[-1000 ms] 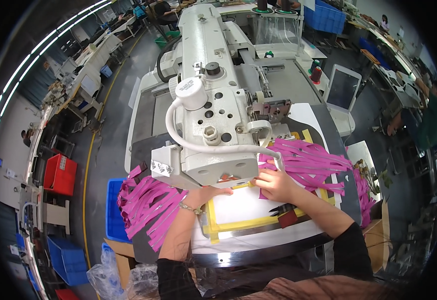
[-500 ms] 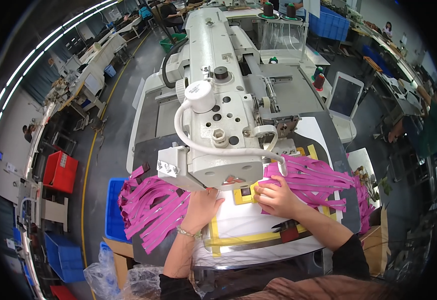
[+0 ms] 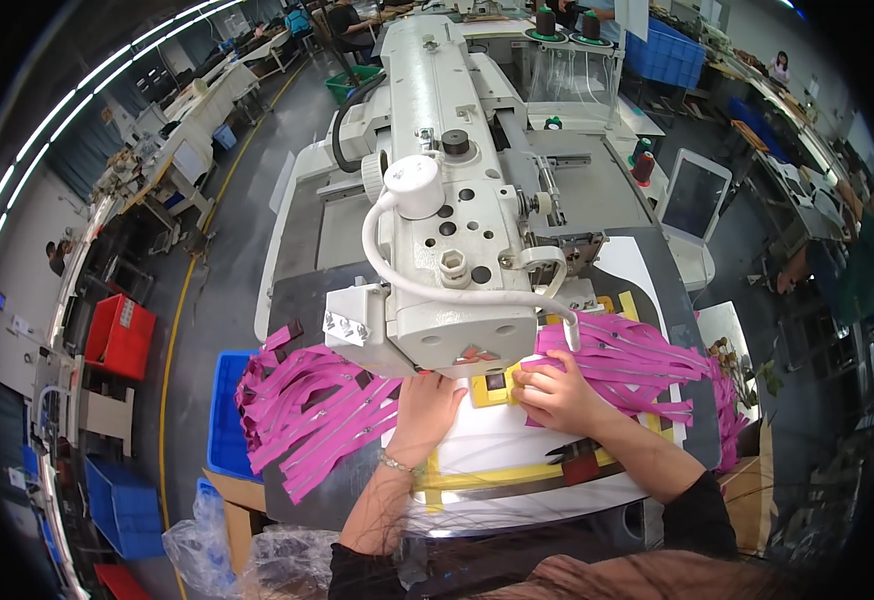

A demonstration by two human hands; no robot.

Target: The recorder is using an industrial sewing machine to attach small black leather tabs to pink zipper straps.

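A large white sewing machine (image 3: 462, 300) stands in front of me, its head over the work area. My left hand (image 3: 427, 412) reaches under the left of that head; its fingertips are hidden, the thumb points to the right. Just right of it sits a small yellow holder (image 3: 492, 391) with a dark square in its middle. At the holder's right edge my right hand (image 3: 561, 395) has its fingers bent and closed; what they grip cannot be made out. Pink zippers (image 3: 627, 355) spread out beside that hand, and another bunch of pink zippers (image 3: 322, 410) lies left of my left hand.
Dark-handled snips (image 3: 579, 462) lie on the white plate (image 3: 497, 450) edged with yellow tape. A blue bin (image 3: 227, 420) and clear plastic wrap (image 3: 287, 560) are at the left. A screen (image 3: 695, 195) stands at the right, near thread cones (image 3: 643, 165). Other people work farther off.
My left hand has shifted slightly to the right under the machine head. The right hand stays beside the yellow holder. The whole view has moved a little.
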